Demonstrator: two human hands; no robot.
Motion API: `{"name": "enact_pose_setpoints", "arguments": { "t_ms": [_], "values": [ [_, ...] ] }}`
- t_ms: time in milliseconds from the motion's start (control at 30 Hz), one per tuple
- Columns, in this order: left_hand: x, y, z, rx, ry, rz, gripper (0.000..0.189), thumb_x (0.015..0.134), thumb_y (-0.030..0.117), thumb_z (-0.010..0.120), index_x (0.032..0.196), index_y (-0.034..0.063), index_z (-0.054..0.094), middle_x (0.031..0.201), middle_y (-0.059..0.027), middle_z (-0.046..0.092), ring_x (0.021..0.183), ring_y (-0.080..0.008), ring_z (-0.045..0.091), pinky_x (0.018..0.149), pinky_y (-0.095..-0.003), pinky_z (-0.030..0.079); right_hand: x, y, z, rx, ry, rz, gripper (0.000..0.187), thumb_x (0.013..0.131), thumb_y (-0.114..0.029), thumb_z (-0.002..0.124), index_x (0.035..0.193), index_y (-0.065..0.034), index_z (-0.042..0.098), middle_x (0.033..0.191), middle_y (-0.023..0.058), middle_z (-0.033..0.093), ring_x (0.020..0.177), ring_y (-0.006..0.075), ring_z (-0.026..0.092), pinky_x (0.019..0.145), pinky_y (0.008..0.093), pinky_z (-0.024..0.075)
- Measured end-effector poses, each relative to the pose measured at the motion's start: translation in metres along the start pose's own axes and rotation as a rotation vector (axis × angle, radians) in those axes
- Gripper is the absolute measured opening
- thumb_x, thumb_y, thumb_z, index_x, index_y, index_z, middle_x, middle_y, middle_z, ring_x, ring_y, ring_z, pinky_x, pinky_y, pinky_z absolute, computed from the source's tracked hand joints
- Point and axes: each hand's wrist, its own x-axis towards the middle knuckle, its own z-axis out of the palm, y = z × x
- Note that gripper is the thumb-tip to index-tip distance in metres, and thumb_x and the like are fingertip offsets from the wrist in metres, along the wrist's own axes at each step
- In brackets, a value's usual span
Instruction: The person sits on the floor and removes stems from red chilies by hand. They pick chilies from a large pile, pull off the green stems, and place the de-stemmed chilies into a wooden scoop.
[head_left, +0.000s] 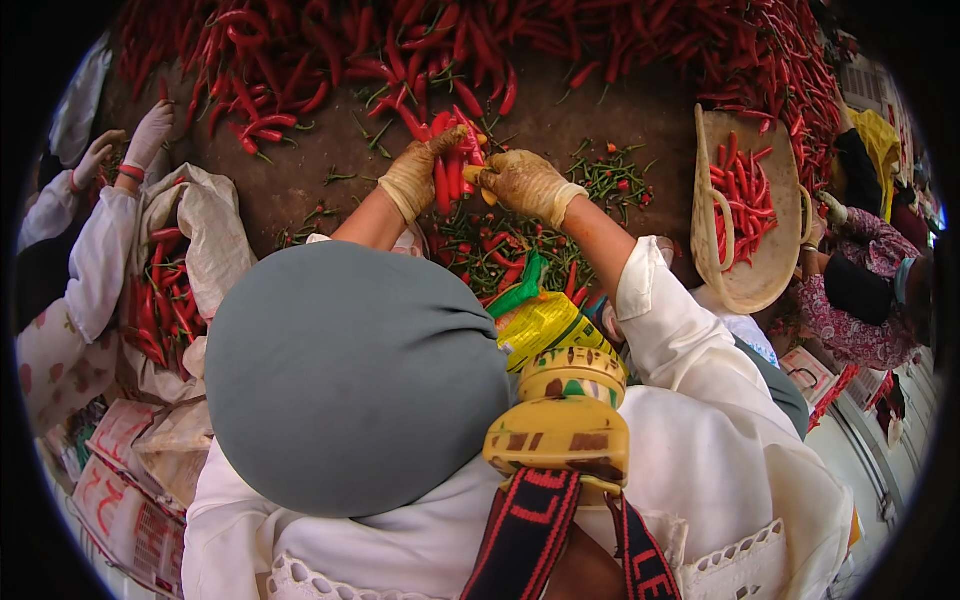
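Observation:
My left hand (420, 172), in a stained pale glove, holds a small bunch of red chilli peppers (452, 169) above the brown ground. Close on its right, my right hand (529, 184), gloved and stained too, has its fingers against the bunch and grips a chilli at that side. Its fingertips partly cover the peppers there. Beneath both hands lies a litter of green pepper stems (480, 240) with some red chillies in it. A large heap of red chilli peppers (420, 37) spreads just beyond.
A pale tub (772, 247) holding chillies lies at right. An open white sack (217, 217) of chillies stands at left. More stems (615, 176) lie right of my hands. A yellow packet (551, 326) sits before me. Other people work on both sides, one showing a gloved hand (150, 135).

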Motion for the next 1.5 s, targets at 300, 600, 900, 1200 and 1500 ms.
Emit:
{"name": "enact_pose_setpoints", "arguments": {
  "t_ms": [300,600,900,1200,1500],
  "values": [
    [-0.002,-0.008,0.02,-0.152,0.059,0.123,0.036,0.082,0.011,0.069,0.116,0.0064,0.056,0.103,-0.0106,0.064,0.091,-0.0253,0.064,0.082,-0.0398,0.056,-0.016,-0.015,0.023,0.946,0.214,0.32,0.03,0.093,-0.031,0.062,0.079,-0.0053,0.064,0.06,-0.0025,0.053,0.052,0.0091,0.049,0.048,0.0254,0.0384],
    [0.007,-0.004,-0.008,-0.254,0.33,0.36,0.035,0.081,0.006,0.069,0.114,0.007,0.058,0.102,-0.009,0.064,0.093,-0.0242,0.062,0.086,-0.0386,0.053,-0.017,-0.017,0.026,0.683,0.094,0.369,0.035,0.095,-0.035,0.052,0.093,-0.003,0.066,0.076,0.0081,0.062,0.069,0.0191,0.057,0.063,0.0303,0.0463],
    [0.002,0.0,-0.005,-0.209,0.215,0.305,0.038,0.079,0.01,0.072,0.115,0.0084,0.058,0.104,-0.0091,0.064,0.091,-0.0237,0.063,0.082,-0.0392,0.054,-0.007,-0.035,0.029,0.336,0.239,0.175,0.036,0.089,-0.041,0.06,0.079,-0.0079,0.067,0.076,0.0135,0.067,0.08,0.0344,0.064,0.071,0.0438,0.0487],
    [0.001,0.018,-0.003,-0.229,-0.002,0.189,0.04,0.083,0.008,0.069,0.121,0.0043,0.056,0.104,-0.0131,0.065,0.091,-0.0253,0.065,0.08,-0.0403,0.056,-0.033,0.028,0.005,-0.301,-0.434,0.112,0.033,0.086,-0.032,0.058,0.106,-0.0065,0.066,0.101,0.0188,0.067,0.102,0.0353,0.062,0.087,0.0451,0.0484],
    [-0.003,0.024,-0.012,-0.29,-0.056,0.192,0.04,0.086,0.012,0.067,0.123,0.0055,0.054,0.122,-0.0149,0.06,0.107,-0.0335,0.061,0.09,-0.0484,0.053,0.062,0.112,-0.059,0.144,0.544,0.923,0.071,0.074,-0.058,0.071,0.113,0.0009,0.062,0.118,0.0232,0.062,0.112,0.0384,0.059,0.094,0.0418,0.0455]
  ]
}}
